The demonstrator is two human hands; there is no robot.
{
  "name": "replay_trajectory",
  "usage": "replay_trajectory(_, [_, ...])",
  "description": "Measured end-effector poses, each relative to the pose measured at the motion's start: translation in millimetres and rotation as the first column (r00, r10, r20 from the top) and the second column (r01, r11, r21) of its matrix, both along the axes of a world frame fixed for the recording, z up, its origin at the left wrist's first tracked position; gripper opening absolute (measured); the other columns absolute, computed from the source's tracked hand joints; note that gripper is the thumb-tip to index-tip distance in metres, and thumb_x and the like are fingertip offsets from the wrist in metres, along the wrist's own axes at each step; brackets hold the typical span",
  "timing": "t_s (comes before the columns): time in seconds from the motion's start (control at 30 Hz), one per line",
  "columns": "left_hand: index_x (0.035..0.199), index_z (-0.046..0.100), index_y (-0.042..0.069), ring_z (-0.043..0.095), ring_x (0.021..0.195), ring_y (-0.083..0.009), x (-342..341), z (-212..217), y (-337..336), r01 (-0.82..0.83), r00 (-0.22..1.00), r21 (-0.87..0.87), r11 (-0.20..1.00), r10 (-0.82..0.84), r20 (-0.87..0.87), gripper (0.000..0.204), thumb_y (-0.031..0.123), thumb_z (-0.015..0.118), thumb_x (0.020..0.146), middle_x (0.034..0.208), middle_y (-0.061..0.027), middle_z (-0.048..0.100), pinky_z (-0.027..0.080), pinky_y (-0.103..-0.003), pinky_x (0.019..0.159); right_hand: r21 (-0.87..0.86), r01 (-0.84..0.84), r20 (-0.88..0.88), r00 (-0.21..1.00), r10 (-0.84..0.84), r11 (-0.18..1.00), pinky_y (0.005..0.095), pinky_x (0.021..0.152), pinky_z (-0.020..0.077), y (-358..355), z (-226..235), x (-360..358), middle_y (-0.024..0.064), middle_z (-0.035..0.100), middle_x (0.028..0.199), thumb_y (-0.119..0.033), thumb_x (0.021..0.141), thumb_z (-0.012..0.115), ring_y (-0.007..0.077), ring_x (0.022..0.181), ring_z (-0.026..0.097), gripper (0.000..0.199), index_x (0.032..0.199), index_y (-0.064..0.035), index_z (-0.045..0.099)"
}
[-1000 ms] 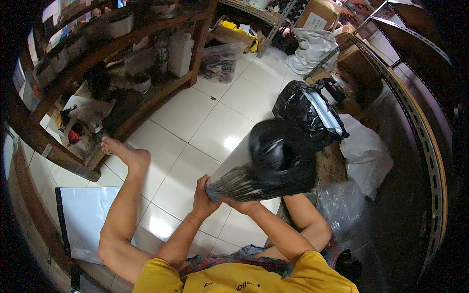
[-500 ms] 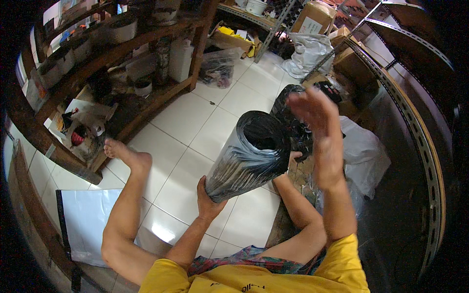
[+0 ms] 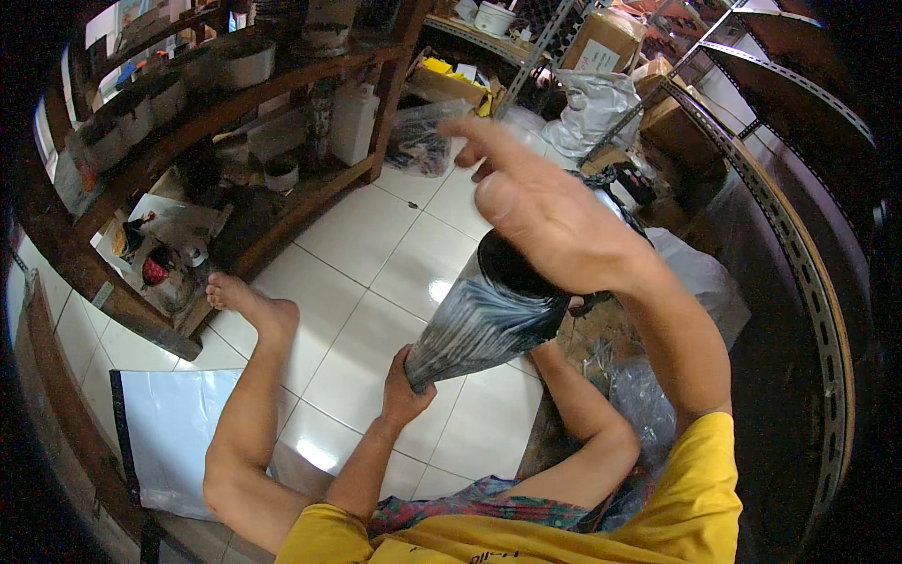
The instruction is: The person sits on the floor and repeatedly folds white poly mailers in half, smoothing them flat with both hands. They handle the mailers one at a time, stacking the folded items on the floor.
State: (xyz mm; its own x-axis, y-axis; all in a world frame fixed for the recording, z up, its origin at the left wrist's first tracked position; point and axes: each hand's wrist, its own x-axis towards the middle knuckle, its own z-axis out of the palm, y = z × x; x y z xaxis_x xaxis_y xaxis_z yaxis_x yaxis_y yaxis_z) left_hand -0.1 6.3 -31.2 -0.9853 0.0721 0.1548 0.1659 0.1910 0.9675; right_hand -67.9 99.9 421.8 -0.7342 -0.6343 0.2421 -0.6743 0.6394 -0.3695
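A thick roll of shiny black plastic film [image 3: 489, 324] leans away from me, tilted up to the right, its lower part pale with reflections. Around its narrow near end my left hand [image 3: 410, 390] is closed. My right hand [image 3: 554, 221] is open above the far end, its fingers stretched out to the upper left. It covers much of the roll's wide dark opening, so I cannot tell whether the palm touches the rim. Crumpled black plastic [image 3: 609, 193] shows partly behind my right wrist.
My bare legs spread on white floor tiles [image 3: 348, 324]. A wooden shelf [image 3: 272, 226] with tubs stands left, a metal rack [image 3: 799, 235] right. A white plastic sheet [image 3: 178, 423] lies by my left leg, clear plastic [image 3: 644, 395] by my right. Cardboard boxes [image 3: 606, 39] stand behind.
My right hand has swung left and nearer, from beside the roll to over its top end. The roll has shifted slightly right, with my left hand still gripping its base.
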Motion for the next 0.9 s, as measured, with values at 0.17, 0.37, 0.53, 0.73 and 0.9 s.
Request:
replay_trajectory(0.17, [0.143, 0.032, 0.0, 0.047, 0.126, -0.0413, -0.5, 7.5, 7.2, -0.011, 0.994, -0.003, 1.0, 0.011, -0.113, 0.097, 0.02, 0.083, 0.064, 0.137, -0.0243, 0.044, 0.041, -0.049, 0.106, 0.125, 0.023, -0.016, 1.0, -0.022, 0.992, 0.0492, 0.099, 0.0432, 6.2, -8.0, -5.5, 0.0293, 0.055, 0.127, -0.056, 0.1, 0.037, 0.0432, 0.116, 0.055, 0.074, 0.145, 0.0027, 0.037])
replay_trajectory(0.37, [0.145, 0.027, -0.004, 0.051, 0.125, -0.0369, 10.8, 24.6, 15.8, -0.234, 0.961, -0.12, 0.965, 0.211, -0.178, 0.106, 0.031, 0.087, 0.065, 0.131, -0.0248, 0.049, 0.043, -0.043, 0.107, 0.196, -0.001, -0.021, 1.0, 0.005, 0.981, 0.0488, 0.104, 0.0398, 3.8, -19.2, -6.0, 0.0302, 0.055, 0.126, -0.049, 0.098, 0.041, 0.0448, 0.118, 0.054, 0.069, 0.145, 0.0025, 0.039])
replay_trajectory(0.53, [0.146, 0.029, -0.001, 0.05, 0.126, -0.0394, 5.2, 12.2, 5.3, -0.089, 0.993, -0.105, 0.991, 0.08, -0.084, 0.099, 0.023, 0.084, 0.068, 0.136, -0.0251, 0.049, 0.043, -0.045, 0.107, 0.115, 0.021, -0.114, 0.993, -0.008, 0.993, 0.0477, 0.102, 0.0402, 15.5, -13.4, -8.2, 0.029, 0.056, 0.122, -0.056, 0.098, 0.038, 0.0432, 0.115, 0.055, 0.075, 0.146, 0.0025, 0.037])
replay_trajectory(0.73, [0.148, 0.027, 0.002, 0.051, 0.126, -0.039, -11.0, 4.3, -8.7, 0.14, 0.99, -0.127, 0.982, -0.141, 0.007, 0.098, 0.02, 0.084, 0.069, 0.137, -0.0247, 0.048, 0.043, -0.044, 0.107, -0.036, 0.007, -0.007, 1.0, -0.008, 0.999, 0.0467, 0.105, 0.0388, 18.7, -2.4, -3.1, 0.0296, 0.051, 0.132, -0.056, 0.098, 0.041, 0.041, 0.122, 0.052, 0.077, 0.146, 0.0025, 0.035])
replay_trajectory(0.9, [0.147, 0.027, 0.002, 0.05, 0.127, -0.0383, -2.3, 23.0, -3.7, 0.001, 0.997, -0.074, 0.997, -0.006, -0.076, 0.102, 0.022, 0.087, 0.067, 0.14, -0.0231, 0.045, 0.043, -0.044, 0.107, 0.16, -0.028, -0.037, 0.999, 0.034, 0.987, 0.0497, 0.106, 0.0379, 7.1, -6.6, -4.6, 0.0308, 0.051, 0.132, -0.049, 0.099, 0.043, 0.0441, 0.124, 0.05, 0.07, 0.146, 0.0026, 0.038])
